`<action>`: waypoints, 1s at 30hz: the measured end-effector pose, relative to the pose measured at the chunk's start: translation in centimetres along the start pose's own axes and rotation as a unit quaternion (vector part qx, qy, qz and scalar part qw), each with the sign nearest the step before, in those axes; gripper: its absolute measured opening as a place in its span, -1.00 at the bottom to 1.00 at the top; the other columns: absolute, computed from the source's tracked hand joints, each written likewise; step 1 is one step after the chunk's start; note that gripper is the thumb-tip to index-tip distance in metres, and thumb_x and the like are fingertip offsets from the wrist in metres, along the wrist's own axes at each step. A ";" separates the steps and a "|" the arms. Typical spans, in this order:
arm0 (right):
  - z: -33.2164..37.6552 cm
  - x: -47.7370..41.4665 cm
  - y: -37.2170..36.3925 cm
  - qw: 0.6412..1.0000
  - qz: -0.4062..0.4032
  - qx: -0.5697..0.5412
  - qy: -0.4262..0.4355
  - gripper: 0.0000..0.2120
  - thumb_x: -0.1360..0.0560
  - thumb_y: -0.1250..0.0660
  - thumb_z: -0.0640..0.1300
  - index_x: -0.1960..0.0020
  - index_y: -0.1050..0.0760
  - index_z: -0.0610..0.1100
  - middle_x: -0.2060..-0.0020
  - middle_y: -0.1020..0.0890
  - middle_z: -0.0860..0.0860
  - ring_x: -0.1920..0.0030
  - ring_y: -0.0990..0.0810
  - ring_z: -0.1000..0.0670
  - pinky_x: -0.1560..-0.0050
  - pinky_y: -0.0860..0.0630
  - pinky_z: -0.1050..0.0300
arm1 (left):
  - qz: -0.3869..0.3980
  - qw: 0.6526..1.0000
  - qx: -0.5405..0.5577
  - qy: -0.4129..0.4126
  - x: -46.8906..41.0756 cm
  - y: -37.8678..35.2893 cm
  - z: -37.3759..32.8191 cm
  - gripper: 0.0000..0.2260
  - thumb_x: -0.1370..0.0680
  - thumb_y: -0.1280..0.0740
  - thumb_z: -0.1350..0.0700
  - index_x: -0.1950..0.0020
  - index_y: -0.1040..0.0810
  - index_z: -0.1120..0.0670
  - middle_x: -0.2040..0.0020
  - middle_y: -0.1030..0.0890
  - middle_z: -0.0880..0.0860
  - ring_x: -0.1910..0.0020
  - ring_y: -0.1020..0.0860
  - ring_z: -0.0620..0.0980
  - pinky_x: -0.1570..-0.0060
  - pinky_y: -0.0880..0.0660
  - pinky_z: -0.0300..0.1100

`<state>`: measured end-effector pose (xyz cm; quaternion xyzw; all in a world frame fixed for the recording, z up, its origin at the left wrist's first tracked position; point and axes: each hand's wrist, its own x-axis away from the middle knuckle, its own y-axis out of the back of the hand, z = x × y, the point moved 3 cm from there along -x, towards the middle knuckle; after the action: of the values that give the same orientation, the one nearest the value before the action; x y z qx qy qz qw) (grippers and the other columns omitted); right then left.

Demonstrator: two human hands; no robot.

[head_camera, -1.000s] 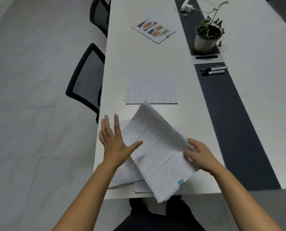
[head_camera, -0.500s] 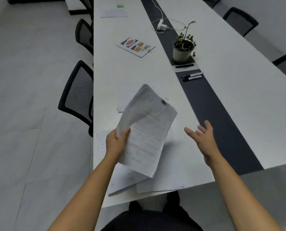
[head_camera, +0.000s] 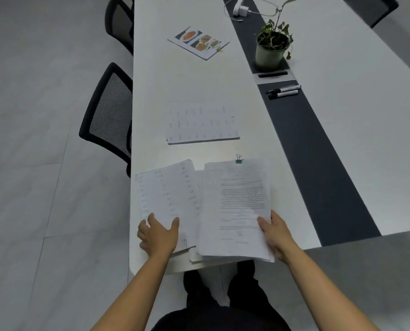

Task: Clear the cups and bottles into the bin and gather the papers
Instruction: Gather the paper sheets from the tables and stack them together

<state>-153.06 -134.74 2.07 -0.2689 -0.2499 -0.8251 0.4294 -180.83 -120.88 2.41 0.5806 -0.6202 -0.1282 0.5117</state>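
Observation:
A clipped stack of printed papers [head_camera: 239, 204] lies flat at the near end of the white table [head_camera: 342, 144], a green binder clip [head_camera: 239, 161] on its far edge. My right hand [head_camera: 274, 235] holds its near right corner, thumb on top. Left of it lies a sheet with columns of figures [head_camera: 168, 189]; my left hand [head_camera: 157, 234] rests on its near end with fingers spread. More sheets stick out under both at the table edge. Farther up lies another faintly printed sheet [head_camera: 201, 124]. No cups, bottles or bin are in view.
A colourful food leaflet [head_camera: 198, 43] lies farther up the table. On the dark centre strip [head_camera: 318, 163] stand a potted plant [head_camera: 272, 47], two markers [head_camera: 283, 91] and a white charger with cable [head_camera: 241, 8]. Black mesh chairs [head_camera: 108, 113] line the left side.
The clipped stack, held up in my left hand half a second ago, now lies flat on the table. My right hand has taken its corner and my left hand has moved onto the left sheet.

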 end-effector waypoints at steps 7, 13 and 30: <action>-0.8 -2.8 -1.7 0.994 0.022 0.110 0.004 -0.67 -0.65 -0.21 -0.14 -0.41 -0.40 -0.11 -0.28 -0.56 -0.05 -0.17 -0.56 -0.05 -0.19 -0.46 0.11 | 0.042 0.980 0.088 0.171 -1.4 0.0 5.5 -0.23 -0.44 -0.51 -0.04 -0.46 -0.22 0.26 -0.40 -0.37 0.27 -0.30 -0.42 0.27 -0.13 -0.44 0.04; -1.6 -3.7 -2.9 0.978 0.011 0.206 0.003 -0.64 -0.67 -0.15 -0.12 -0.45 -0.34 -0.13 -0.31 -0.54 -0.10 -0.20 -0.52 -0.11 -0.15 -0.37 0.19 | 0.030 0.978 0.134 0.155 -1.0 -0.3 6.3 -0.74 -0.49 -0.44 0.19 -0.14 -0.54 0.20 -0.15 -0.62 0.18 0.07 -0.51 0.12 0.11 -0.45 -0.11; 2.6 -2.2 -3.8 0.936 -0.083 0.333 0.074 0.02 -0.47 -0.43 0.17 -0.62 0.19 -0.08 -0.60 0.09 -0.17 -0.58 0.03 -0.23 -0.52 -0.06 -0.20 | -0.172 0.937 0.285 -0.108 -1.7 9.6 0.2 -0.79 -0.59 -0.22 0.32 -0.19 -0.44 0.13 -0.02 -0.57 0.06 0.05 -0.53 0.04 0.11 -0.41 -0.17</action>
<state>-154.56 -129.90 1.81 -0.0271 -0.4993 -0.7449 0.4418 -187.02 -116.71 8.73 0.7828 -0.5727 -0.0940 0.2245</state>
